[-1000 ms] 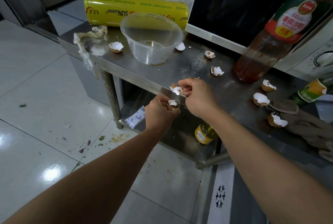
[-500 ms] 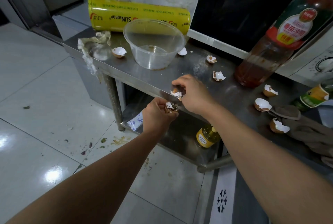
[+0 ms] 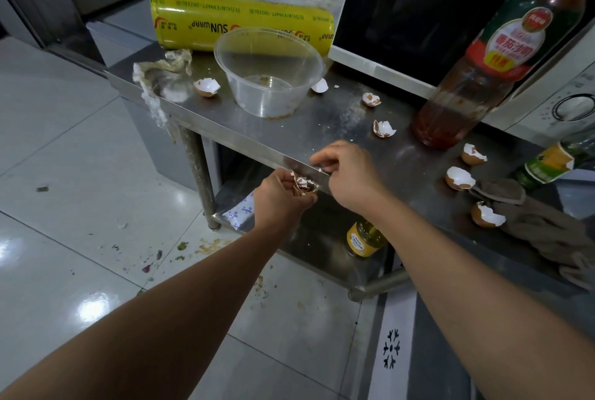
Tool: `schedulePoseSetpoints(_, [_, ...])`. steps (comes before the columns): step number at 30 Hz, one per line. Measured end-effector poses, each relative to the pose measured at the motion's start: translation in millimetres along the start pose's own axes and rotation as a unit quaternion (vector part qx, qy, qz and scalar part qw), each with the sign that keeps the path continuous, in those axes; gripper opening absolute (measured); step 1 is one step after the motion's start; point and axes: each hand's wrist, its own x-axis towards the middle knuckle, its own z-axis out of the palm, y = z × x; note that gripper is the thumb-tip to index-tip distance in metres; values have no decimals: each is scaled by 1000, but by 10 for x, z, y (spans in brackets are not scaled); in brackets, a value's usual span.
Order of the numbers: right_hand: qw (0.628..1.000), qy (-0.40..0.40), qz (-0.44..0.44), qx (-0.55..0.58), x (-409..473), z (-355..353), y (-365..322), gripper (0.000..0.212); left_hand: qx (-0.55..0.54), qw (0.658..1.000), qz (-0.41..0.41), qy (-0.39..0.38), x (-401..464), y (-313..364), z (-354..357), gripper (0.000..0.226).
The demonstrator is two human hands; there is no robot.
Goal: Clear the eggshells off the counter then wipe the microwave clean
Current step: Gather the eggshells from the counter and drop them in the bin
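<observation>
Eggshells (image 3: 302, 185) are cupped in the left hand (image 3: 280, 196) below the worktop (image 3: 322, 122) edge as a catcher; crumbs are pinched by the right hand (image 3: 351, 174).

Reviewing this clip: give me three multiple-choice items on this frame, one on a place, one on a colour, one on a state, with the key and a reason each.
1. Where is the clear plastic bowl?
A. on the counter, in front of the wrap roll
B. on the lower shelf
C. on the floor

2. What colour is the wrap roll?
A. blue
B. yellow
C. red

3. What is the left hand doing?
A. lying flat on the counter
B. hanging idle
C. holding broken eggshells

Key: 1 A, it stands on the steel counter; 2 B, its sleeve is yellow; 3 C, eggshell pieces sit in its curled fingers.
</observation>
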Motion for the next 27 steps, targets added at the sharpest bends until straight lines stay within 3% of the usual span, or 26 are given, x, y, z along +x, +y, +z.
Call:
schedulePoseSetpoints(10, [1000,-2,-9,-6,-155,76,-87,41,8,1000,21,2,-15,-17,-16,32])
schedulePoseSetpoints(14, [995,83,48,-18,-84,-63,27,42,8,1000,19,-18,-6,-22,-45,36])
schedulePoseSetpoints(18, [992,49,74,-86,-137,-54,65,30,22,999,25,-15,-6,-23,-13,35])
schedulePoseSetpoints(22, [999,3,23,-29,-238,52,-58,38,23,999,21,-7,-13,-19,34,34])
schedulePoseSetpoints(27, [998,29,30,-42,-67,-26,-45,54,31,999,19,-15,-6,-8,8,35])
